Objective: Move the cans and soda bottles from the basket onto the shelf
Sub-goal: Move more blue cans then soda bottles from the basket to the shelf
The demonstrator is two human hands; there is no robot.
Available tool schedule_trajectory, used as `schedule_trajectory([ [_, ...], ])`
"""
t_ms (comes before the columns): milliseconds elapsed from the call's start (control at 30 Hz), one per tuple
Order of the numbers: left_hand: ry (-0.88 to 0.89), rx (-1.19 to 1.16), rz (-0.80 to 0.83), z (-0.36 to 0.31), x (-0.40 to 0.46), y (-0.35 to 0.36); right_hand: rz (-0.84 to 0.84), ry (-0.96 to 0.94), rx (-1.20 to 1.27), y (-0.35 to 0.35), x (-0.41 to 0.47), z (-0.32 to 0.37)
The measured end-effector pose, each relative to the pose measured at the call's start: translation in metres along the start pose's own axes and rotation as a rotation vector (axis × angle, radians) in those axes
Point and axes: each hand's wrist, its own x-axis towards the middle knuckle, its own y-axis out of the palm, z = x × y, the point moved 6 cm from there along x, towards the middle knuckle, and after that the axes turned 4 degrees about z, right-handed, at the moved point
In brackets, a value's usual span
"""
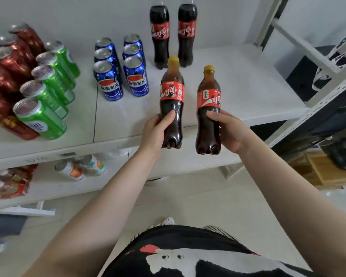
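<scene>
Far left of the hands, red aluminium cans (pixel 6 76) w/ green aluminium cans (pixel 46 90) beside them, packed in rows, prob. to save room. Just left of the left hand, blue Pepsi cans (pixel 121 66) in 2 short columns. Left hand (pixel 155 134) is wrapped round the lower body of a dark cola plastic bottle w/ yellow cap & red label (pixel 171 102), upright, base over the white shelf (pixel 238 92) front edge. Right hand (pixel 231 130) grips a matching yellow-capped cola bottle (pixel 208 110) the same way (low grip leaves the base free to set down). Behind the hands, 2 taller cola bottles (pixel 173 35) stand; likely the pair lands in front. Basket not in view.
</scene>
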Motion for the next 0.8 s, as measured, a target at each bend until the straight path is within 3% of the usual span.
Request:
schedule_trajectory([
  [333,0.093,0.037,-0.067,-0.029,0.09,0.018,0.025,-0.048,-0.086,-0.021,0.079,0.068],
  [667,0.21,0.159,-0.266,-0.053,0.147,0.02,0.123,-0.317,-0.187,-0.011,0.14,0.124],
  [800,0.238,0.199,-0.265,-0.051,0.163,0.016,0.126,-0.392,-0.195,-0.011,0.155,0.13],
])
